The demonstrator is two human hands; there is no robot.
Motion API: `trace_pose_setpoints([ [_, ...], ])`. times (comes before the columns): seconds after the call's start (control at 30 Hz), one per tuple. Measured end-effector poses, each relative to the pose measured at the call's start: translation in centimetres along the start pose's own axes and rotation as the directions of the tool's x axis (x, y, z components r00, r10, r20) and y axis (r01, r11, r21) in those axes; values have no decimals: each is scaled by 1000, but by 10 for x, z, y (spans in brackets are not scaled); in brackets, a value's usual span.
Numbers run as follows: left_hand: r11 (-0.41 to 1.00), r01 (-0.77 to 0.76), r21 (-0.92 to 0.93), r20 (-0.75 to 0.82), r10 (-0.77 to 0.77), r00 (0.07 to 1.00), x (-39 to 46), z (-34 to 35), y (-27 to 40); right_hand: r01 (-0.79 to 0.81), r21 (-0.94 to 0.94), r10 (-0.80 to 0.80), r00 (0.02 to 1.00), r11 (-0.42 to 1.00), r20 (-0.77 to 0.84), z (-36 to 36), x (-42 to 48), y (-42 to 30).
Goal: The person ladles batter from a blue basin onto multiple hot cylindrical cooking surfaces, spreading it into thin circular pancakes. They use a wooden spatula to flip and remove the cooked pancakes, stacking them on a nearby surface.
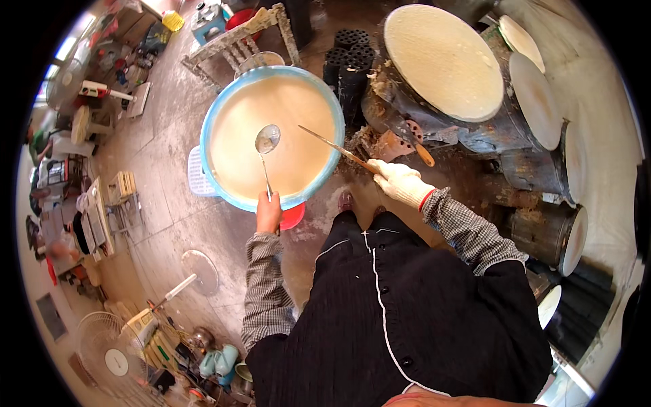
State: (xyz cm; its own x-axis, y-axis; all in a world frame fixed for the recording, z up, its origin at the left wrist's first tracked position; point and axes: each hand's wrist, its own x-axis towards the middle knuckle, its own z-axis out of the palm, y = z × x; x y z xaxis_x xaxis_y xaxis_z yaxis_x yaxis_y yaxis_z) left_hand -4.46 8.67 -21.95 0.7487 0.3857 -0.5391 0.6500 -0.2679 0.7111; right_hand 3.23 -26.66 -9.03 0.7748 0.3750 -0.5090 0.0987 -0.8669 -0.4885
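Note:
A large blue-rimmed tub (205,137) of pale beige batter stands before me. My bare left hand (268,211) grips the handle of a metal ladle (267,139), whose bowl is over the batter; whether it touches the surface I cannot tell. My right hand (399,182), in a cream knit glove with a red cuff, holds a thin pointed stick or blade (330,144) that reaches over the tub's right side. At the upper right, a round griddle carries a broad sheet of pale batter (442,61). A tool with an orange handle (424,155) lies just above my gloved hand.
More round griddles (535,102) on drum stoves (541,231) curve down the right. Perforated coal briquettes (351,61) are stacked between tub and griddle. A batter-splashed wooden chair (244,43) stands behind the tub. Pedestal fans (117,361) and cluttered tables (99,216) are on the left.

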Motion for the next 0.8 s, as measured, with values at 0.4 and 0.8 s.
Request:
trace_pose_setpoints([
  [0.4,980,188,-65,56,-185,981,33,25,25,-41,66,30,987,997,161,6,49,-14],
  [0.8,-14,735,-678,734,-44,677,51,24,87,233,-24,-230,969,972,87,51,53,-20],
])
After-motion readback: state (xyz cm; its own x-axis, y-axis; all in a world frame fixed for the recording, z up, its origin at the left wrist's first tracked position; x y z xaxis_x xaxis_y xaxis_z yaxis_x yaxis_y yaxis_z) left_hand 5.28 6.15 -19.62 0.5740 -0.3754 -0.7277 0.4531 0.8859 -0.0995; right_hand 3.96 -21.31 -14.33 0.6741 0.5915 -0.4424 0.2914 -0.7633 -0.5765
